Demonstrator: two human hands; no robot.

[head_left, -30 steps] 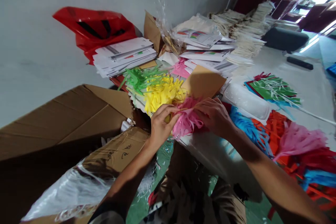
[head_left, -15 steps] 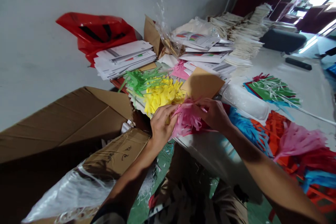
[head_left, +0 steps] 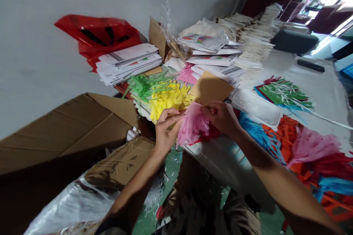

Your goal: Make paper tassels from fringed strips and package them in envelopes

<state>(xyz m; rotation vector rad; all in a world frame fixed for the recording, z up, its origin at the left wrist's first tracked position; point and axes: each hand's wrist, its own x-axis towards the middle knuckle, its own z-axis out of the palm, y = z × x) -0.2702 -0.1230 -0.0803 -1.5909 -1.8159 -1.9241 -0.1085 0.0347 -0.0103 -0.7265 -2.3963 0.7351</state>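
Observation:
Between my two hands hangs a pink fringed tissue-paper tassel [head_left: 193,126], its strips dangling at the table's near edge. My left hand [head_left: 166,128] pinches its left edge with thumb and fingers. The upper right corner is gripped by the fingertips of my right hand [head_left: 222,115]. Just behind my left hand lies yellow fringed paper [head_left: 168,99], with green fringed paper [head_left: 146,85] beyond it. Some red paper [head_left: 212,134] shows beneath the pink tassel and my right hand. A tan card [head_left: 211,86] rests behind the tassel.
Stacked printed envelopes [head_left: 129,62] stand near the wall beside a red bag [head_left: 99,36]. An open cardboard box [head_left: 82,121] is at my left. On the right are a clear plastic tray [head_left: 256,106], blue fringed paper [head_left: 259,134] and another pink tassel [head_left: 314,145].
The pink paper has been spread flatter between my hands, its top now smoother and wider. My left hand has moved slightly left. The view has shifted a little.

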